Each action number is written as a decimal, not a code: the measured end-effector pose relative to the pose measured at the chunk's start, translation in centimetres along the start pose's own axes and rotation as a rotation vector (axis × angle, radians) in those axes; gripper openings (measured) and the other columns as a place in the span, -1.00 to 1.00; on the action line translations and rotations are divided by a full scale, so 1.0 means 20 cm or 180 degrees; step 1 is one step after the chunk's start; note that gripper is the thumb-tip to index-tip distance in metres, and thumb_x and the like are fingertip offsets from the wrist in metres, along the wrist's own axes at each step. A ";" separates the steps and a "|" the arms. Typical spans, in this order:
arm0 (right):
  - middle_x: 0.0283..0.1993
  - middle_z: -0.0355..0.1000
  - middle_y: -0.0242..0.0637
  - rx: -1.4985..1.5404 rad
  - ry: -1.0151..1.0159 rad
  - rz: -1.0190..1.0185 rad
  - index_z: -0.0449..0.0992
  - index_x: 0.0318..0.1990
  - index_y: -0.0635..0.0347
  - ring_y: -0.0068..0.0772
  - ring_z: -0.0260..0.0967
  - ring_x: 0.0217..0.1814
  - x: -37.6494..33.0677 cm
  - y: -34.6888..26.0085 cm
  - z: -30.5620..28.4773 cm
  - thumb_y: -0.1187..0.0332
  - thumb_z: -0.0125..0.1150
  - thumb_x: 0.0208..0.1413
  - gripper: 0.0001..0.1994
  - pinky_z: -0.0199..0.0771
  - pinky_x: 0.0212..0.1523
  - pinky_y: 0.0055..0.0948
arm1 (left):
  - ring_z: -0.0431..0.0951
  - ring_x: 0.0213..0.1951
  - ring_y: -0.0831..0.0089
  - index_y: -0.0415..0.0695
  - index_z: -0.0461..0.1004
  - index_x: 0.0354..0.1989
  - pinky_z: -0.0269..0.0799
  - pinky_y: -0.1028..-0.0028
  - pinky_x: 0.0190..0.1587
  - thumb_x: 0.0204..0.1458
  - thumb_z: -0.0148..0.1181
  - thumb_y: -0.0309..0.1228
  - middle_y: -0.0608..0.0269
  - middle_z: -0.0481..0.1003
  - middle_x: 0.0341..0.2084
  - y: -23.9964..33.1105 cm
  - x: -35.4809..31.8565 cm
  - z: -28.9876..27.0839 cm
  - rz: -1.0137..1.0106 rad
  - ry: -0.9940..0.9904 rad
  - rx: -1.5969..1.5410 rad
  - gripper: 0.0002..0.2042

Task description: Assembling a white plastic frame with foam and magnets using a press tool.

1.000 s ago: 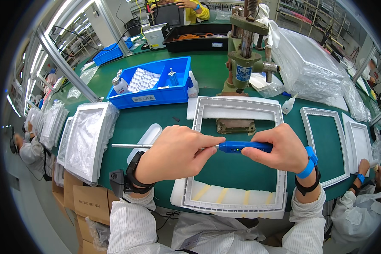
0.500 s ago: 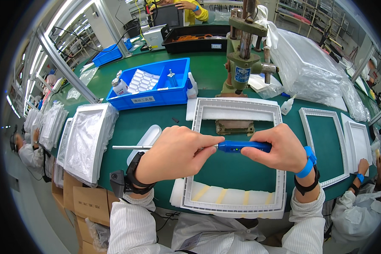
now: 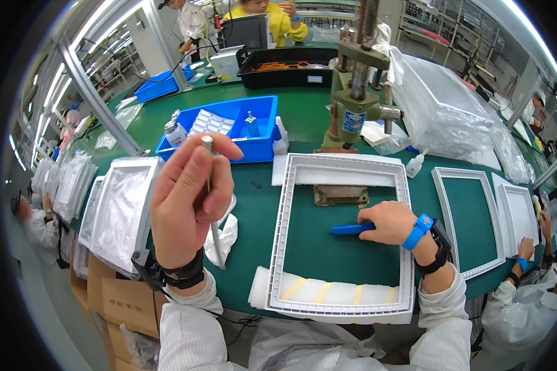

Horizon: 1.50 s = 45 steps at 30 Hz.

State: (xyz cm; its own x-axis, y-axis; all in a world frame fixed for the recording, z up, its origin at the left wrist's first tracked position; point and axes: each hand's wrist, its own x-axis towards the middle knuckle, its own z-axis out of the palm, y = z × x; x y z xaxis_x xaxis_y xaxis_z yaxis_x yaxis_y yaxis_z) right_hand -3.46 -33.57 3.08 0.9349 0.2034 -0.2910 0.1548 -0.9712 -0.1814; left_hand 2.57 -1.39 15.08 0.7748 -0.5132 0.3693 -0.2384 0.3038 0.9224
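My left hand point(image 3: 189, 198) is raised over the left part of the bench, its fingers closed around a slim silver metal rod point(image 3: 215, 238). The rod stands nearly upright, with its blunt top end point(image 3: 207, 142) between thumb and fingers. Inside the opening of a white rectangular frame point(image 3: 280, 241), my right hand point(image 3: 387, 222) grips a blue pen-like tool point(image 3: 348, 229) that points left. Most of that tool is covered by the hand, and whether it touches the bench I cannot tell. A crumpled white piece point(image 3: 229, 235) lies behind the rod.
White foam pads point(image 3: 260, 287) lie under the frame. Behind it stands a green hand press point(image 3: 353, 105); left of that is a blue divided bin point(image 3: 198, 153) with bottles. A second frame point(image 3: 498, 216) and a small bottle point(image 3: 416, 166) are right, wrapped panels point(image 3: 120, 210) left. A co-worker's hand point(image 3: 526, 248) shows right.
The silver rod and blue tool, earlier in line between both hands, are now apart. My left hand has risen leftward with the rod turned upright; my right hand has moved slightly left and down.
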 end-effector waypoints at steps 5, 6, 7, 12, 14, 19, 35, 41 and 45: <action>-0.27 0.54 -0.20 0.0090 0.0571 -0.0172 0.58 -0.10 -0.01 -0.09 0.51 -0.15 -0.03 0.01 0.02 0.13 0.35 -0.01 -0.68 0.51 -0.12 -0.18 | -0.01 -0.73 0.74 -0.27 0.34 -0.01 -0.13 0.64 -0.69 0.41 -0.25 -0.22 0.43 0.17 -0.70 0.01 -0.02 -0.01 0.0514 0.0235 -0.0874 -0.65; -0.23 0.53 -0.19 0.0141 0.0920 -0.0283 0.56 -0.07 0.01 -0.07 0.50 -0.13 -0.05 0.00 0.00 0.15 0.34 0.01 -0.67 0.50 -0.09 -0.19 | 0.02 -0.74 0.71 -0.19 0.30 -0.01 -0.08 0.62 -0.71 0.42 -0.30 -0.19 0.40 0.20 -0.68 0.01 -0.02 -0.01 0.0518 0.0134 -0.1145 -0.67; -0.23 0.53 -0.19 0.0112 0.0930 -0.0276 0.56 -0.07 0.01 -0.07 0.50 -0.13 -0.08 -0.02 -0.02 0.15 0.34 0.01 -0.67 0.50 -0.09 -0.19 | 0.02 -0.74 0.71 -0.19 0.30 -0.01 -0.08 0.62 -0.71 0.42 -0.30 -0.19 0.40 0.20 -0.68 0.02 -0.04 0.00 0.0545 0.0127 -0.1161 -0.67; 0.01 0.51 -0.20 0.2945 0.0218 -0.1242 0.42 0.14 0.23 -0.29 0.48 0.05 -0.39 -0.34 -0.23 0.24 0.10 0.28 -0.64 0.45 0.05 -0.35 | 0.36 -0.69 0.41 -0.08 0.14 -0.07 0.33 0.44 -0.55 0.42 -0.41 -0.14 0.03 0.54 -0.45 -0.05 -0.15 0.19 0.0309 -0.0484 -0.2306 -0.72; -0.09 0.53 -0.23 0.3438 -0.0062 -0.1984 0.32 0.23 0.24 -0.37 0.50 -0.03 -0.49 -0.50 -0.20 0.25 0.00 0.34 -0.61 0.45 -0.02 -0.44 | 0.46 -0.56 0.27 -0.04 0.12 -0.12 0.41 0.29 -0.31 0.41 -0.38 -0.13 -0.06 0.58 -0.31 -0.04 -0.22 0.31 0.0105 -0.0661 -0.1765 -0.75; -0.46 0.43 -0.38 0.4401 -0.1006 -0.1560 0.15 0.33 0.34 -0.59 0.40 -0.41 -0.68 -0.61 -0.08 0.29 -0.16 0.40 -0.56 0.38 -0.34 -0.54 | 0.55 -0.04 0.04 -0.18 0.23 -0.11 0.40 0.12 0.08 0.38 -0.21 -0.27 -0.34 0.49 -0.02 -0.19 -0.28 0.45 -0.0397 -0.1409 -0.1267 -0.78; -0.60 0.24 -0.52 0.5560 0.0040 -0.0742 0.23 0.32 0.20 -0.77 0.17 -0.60 -0.92 -0.69 0.60 0.24 -0.12 0.40 -0.58 0.08 -0.60 -0.66 | 0.56 -0.47 0.59 -0.15 0.65 -0.07 0.47 0.56 -0.33 0.00 0.14 -0.58 0.22 0.66 -0.40 -0.28 -0.30 0.34 -0.0789 -0.3180 0.0491 -0.69; -0.61 0.24 -0.51 0.5409 -0.0242 -0.0602 0.30 0.23 0.19 -0.76 0.18 -0.58 -0.91 -0.66 0.54 0.25 -0.10 0.40 -0.65 0.12 -0.54 -0.65 | 0.43 -0.59 0.65 -0.15 0.68 -0.17 0.36 0.63 -0.51 -0.09 0.25 -0.56 0.26 0.63 -0.50 -0.29 -0.32 0.36 -0.0703 -0.3062 0.0825 -0.73; -0.62 0.24 -0.51 0.5198 -0.0143 -0.0585 0.38 0.07 0.20 -0.76 0.16 -0.61 -0.83 -0.70 0.54 0.23 -0.10 0.40 -0.72 0.13 -0.55 -0.64 | 0.43 -0.62 0.56 -0.14 0.68 -0.21 0.38 0.58 -0.50 -0.15 0.29 -0.53 0.25 0.56 -0.59 -0.33 -0.36 0.40 -0.0514 -0.3436 0.0953 -0.73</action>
State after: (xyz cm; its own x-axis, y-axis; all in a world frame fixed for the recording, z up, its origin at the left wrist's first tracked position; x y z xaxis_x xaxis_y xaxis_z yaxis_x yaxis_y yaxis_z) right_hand -24.67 -22.01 0.42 0.9292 0.3256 -0.1749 -0.2516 0.2106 -0.9446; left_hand -6.03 -6.06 7.34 -0.0669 -0.9977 0.0141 -0.4243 0.0412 0.9046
